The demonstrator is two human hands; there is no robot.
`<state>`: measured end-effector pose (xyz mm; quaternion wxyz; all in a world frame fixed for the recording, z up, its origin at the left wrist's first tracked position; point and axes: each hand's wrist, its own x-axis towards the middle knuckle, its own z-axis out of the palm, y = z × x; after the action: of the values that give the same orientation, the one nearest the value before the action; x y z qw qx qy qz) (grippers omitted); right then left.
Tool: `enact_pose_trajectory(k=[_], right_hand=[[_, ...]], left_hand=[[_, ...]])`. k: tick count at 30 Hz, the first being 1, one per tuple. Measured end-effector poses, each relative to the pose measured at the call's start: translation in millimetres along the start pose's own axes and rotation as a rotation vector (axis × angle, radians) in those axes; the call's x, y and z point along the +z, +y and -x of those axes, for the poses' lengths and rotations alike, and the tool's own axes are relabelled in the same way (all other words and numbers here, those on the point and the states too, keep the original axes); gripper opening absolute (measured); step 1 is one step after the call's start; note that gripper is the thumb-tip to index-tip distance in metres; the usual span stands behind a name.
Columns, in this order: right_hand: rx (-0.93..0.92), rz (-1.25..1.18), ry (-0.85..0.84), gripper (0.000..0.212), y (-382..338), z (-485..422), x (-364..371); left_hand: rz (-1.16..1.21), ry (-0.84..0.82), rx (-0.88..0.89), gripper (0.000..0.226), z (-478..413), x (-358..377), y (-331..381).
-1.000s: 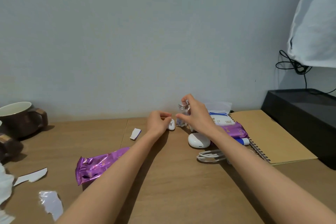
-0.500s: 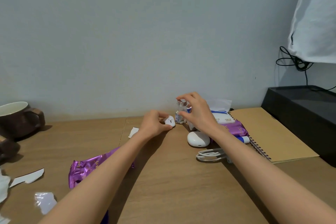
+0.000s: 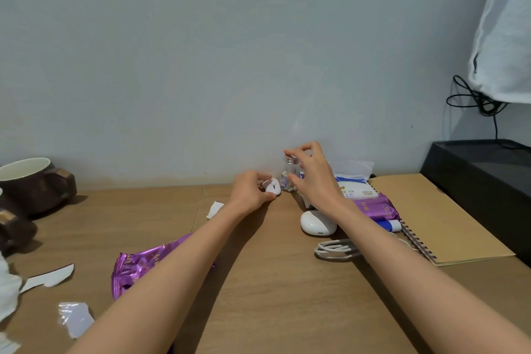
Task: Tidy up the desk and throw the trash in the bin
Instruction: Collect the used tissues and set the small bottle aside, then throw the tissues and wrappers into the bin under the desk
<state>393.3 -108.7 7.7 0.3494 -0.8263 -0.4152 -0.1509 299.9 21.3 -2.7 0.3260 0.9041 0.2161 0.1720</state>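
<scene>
Both my hands are at the back of the wooden desk point(image 3: 258, 282) near the wall. My left hand point(image 3: 251, 191) pinches a small white scrap point(image 3: 272, 186). My right hand point(image 3: 311, 174) has its fingertips on the metal cap of a small clear bottle point(image 3: 288, 174) that stands upright by the wall. Loose trash lies on the desk: a purple wrapper point(image 3: 143, 264) partly under my left forearm, a white paper scrap point(image 3: 215, 209), and more torn white pieces point(image 3: 50, 277) at the front left point(image 3: 75, 317).
A brown mug point(image 3: 33, 182) stands at the back left. Right of my hands lie a tissue pack point(image 3: 356, 188), another purple packet point(image 3: 376, 207), a white earbud case point(image 3: 316, 223), a coiled white cable point(image 3: 334, 248) and a spiral notebook point(image 3: 439, 215). A black box point(image 3: 482, 172) sits far right.
My left hand has lifted the white scrap off the desk into its fingertips. My right hand has slid up from the bottle's body to its cap. The view has drifted slightly.
</scene>
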Motion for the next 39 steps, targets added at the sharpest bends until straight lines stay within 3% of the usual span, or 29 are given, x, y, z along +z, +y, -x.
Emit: enact_pose_trajectory(k=[7,12,15,20,27,31,35,39], right_hand=[[-0.062,-0.063,0.052,0.033,-36,24,-25],[-0.080,-0.158,-0.133,0.025,-74,54,-19],[-0.086,-0.152,-0.330,0.040,-96,66,-2],[-0.009,-0.186,-0.652,0.093,-129,64,36],[-0.010,0.058,-0.890,0.105,-155,49,60],[-0.082,0.051,-0.836,0.095,-161,57,71],[-0.152,-0.068,-0.711,0.078,-179,73,80],[-0.152,-0.100,-0.520,0.055,-191,87,81]], left_hand=[[-0.058,0.071,0.026,0.041,36,-46,-5],[-0.105,0.166,0.081,0.035,91,-103,-22],[-0.124,0.211,0.075,0.036,125,-128,-39],[-0.166,0.305,0.057,0.035,174,-155,-70],[-0.353,0.487,0.054,0.034,225,-195,-115],[-0.462,0.616,-0.121,0.038,251,-208,-136],[-0.469,0.512,-0.297,0.057,266,-210,-155],[-0.428,0.444,-0.323,0.069,274,-206,-164]])
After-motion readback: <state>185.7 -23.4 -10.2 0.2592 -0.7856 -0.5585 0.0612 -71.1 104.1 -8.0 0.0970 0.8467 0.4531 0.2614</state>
